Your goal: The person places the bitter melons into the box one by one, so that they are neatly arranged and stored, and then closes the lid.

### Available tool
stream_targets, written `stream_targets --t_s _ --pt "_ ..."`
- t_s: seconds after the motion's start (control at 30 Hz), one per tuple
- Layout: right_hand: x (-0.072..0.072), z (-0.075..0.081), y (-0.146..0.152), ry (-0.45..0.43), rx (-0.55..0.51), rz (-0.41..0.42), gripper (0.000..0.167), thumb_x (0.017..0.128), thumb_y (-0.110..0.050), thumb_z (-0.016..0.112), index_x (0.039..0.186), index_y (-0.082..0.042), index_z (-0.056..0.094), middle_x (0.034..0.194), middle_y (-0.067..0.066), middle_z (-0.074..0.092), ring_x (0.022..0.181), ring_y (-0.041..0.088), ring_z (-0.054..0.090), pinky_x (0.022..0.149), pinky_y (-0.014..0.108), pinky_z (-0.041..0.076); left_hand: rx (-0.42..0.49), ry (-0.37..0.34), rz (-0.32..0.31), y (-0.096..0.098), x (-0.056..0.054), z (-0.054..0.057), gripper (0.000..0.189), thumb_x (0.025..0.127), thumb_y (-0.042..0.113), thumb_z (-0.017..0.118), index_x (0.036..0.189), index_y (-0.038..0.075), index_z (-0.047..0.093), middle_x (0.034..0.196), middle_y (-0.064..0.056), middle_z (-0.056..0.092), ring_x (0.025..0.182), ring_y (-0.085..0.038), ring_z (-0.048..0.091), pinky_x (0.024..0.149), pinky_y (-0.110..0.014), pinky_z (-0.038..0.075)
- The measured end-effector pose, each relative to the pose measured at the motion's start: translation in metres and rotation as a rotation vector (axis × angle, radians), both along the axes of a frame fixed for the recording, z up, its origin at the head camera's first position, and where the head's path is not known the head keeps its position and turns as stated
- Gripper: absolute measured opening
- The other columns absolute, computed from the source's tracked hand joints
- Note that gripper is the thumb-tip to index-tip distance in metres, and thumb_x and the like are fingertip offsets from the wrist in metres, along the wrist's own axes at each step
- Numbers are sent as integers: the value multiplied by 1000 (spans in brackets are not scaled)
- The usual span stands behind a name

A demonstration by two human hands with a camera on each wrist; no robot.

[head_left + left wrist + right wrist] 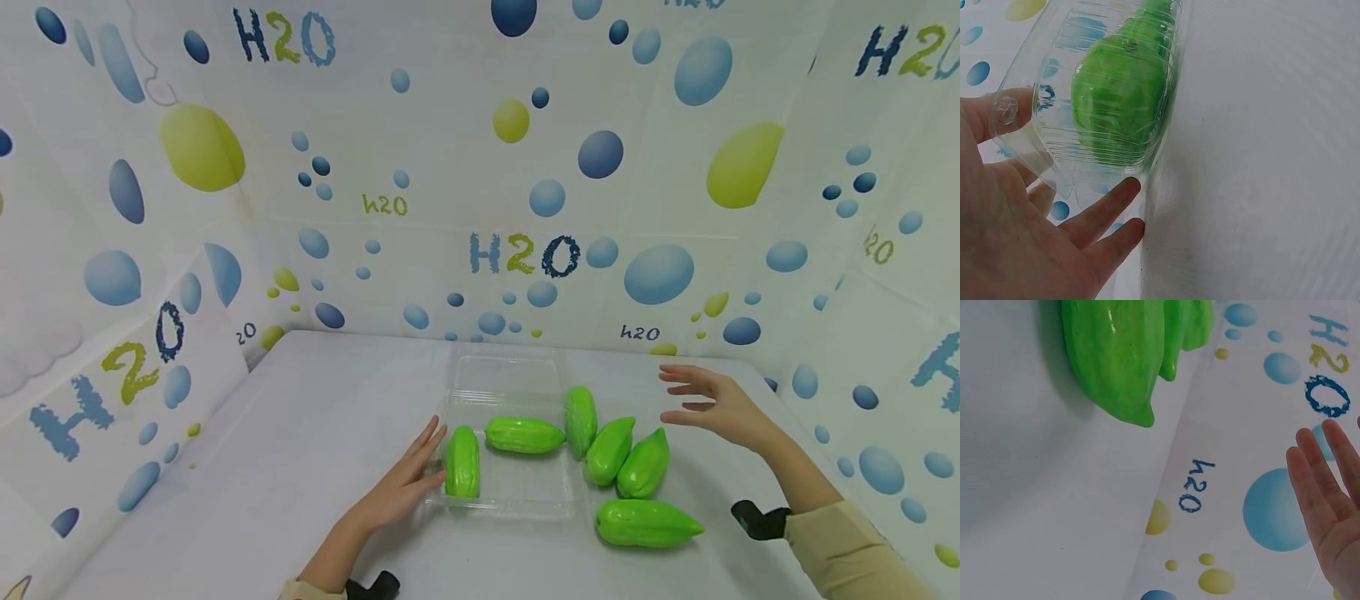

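Observation:
A clear plastic clamshell box (517, 507) lies with its lid (508, 371) folded back. Inside it, one glossy green ridged gourd-like vegetable (462, 462) stands lengthwise along the left wall and another (525, 435) lies crosswise behind. My left hand (408, 475) touches the box's left side, fingers extended; in the left wrist view the thumb and fingers (1110, 206) spread along the plastic wall. My right hand (716, 404) hovers to the right of the loose vegetables, fingers apart, holding nothing. In the right wrist view, its fingers (1319, 469) are well away from the nearest vegetable (1113, 356).
Right of the box are several more green vegetables: one (581, 422) close against its right edge, two (610, 451) (643, 463) slanting side by side, and one (648, 523) nearer the front. A white table (300, 417) bears everything; a bubble-patterned sheet (450, 167) encloses the back and sides.

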State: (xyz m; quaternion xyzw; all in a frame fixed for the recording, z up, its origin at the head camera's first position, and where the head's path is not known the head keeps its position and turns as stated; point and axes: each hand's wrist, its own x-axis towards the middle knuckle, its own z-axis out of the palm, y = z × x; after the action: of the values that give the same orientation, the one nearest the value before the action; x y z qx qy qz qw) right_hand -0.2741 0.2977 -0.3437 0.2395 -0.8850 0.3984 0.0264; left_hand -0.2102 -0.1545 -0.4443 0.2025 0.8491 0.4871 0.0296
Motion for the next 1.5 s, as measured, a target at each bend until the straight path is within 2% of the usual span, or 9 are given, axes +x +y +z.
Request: stream_targets --t_s 0.3,0.6,0.83,1.23,1.5 --pt "-3 -11 4 -79 3 7 63 78 -20 73 131 -1 45 131 22 47 111 40 50 85 44 47 -7 4 5 0 -1 -1 62 94 21 50 145 5 19 153 -9 3 138 -30 3 103 -56 21" --pt "-3 -24 7 -74 2 15 62 78 -19 73 131 -1 46 129 22 48 110 39 51 83 43 49 -6 -4 3 -1 -1 -1 63 94 21 50 146 5 19 153 -10 3 138 -30 3 104 -56 21" --pt "-3 -34 7 -101 -25 34 61 79 -17 72 131 -1 45 129 22 48 111 43 49 84 49 47 -6 1 -1 -1 -1 -1 62 94 21 50 145 5 19 153 -9 3 138 -30 3 104 -55 21" --pt "-4 -52 11 -137 -31 6 61 79 -16 72 130 3 45 128 29 47 109 47 49 78 37 52 -16 3 6 -2 -1 -1 62 94 22 49 145 5 19 153 -9 2 138 -30 4 103 -56 22" --pt "-5 -66 14 -151 -15 -23 62 79 -18 72 130 4 45 128 28 46 109 45 49 81 50 48 -7 4 3 -2 -1 -2 62 94 21 49 145 5 19 153 -10 3 138 -32 4 102 -57 23"
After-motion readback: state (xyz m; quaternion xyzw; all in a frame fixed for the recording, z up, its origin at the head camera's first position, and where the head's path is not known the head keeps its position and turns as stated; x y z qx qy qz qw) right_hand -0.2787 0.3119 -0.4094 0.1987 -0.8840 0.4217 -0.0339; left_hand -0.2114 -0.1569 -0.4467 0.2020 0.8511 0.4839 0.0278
